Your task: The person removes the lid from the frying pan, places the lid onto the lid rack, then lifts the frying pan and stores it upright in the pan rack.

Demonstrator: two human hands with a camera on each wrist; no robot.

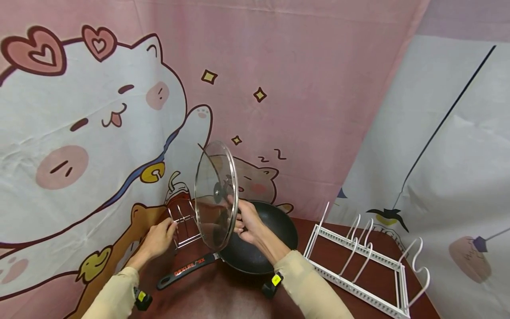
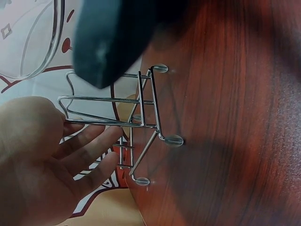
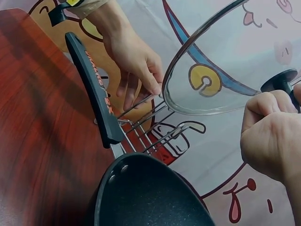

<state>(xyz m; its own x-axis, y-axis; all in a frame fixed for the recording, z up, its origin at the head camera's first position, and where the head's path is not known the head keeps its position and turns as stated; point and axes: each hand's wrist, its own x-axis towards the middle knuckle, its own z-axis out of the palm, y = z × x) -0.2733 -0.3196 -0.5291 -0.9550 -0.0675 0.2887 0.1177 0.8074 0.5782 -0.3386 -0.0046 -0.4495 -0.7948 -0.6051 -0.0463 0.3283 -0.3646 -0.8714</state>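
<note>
My right hand grips the dark knob of a round glass pot lid, which stands nearly upright with a shiny metal rim. In the right wrist view the knob shows above my curled fingers. My left hand pinches the upper wires of a small metal wire rack between thumb and fingers. The rack's clear feet stand at the table surface in the left wrist view. Lid and rack are close together; whether they touch cannot be told. A black frying pan sits below my right hand.
The pan's black handle points left toward the near side of the dark red table. At right stands a white rack with several upright wire dividers. Cartoon-printed cloth walls in the back and sides.
</note>
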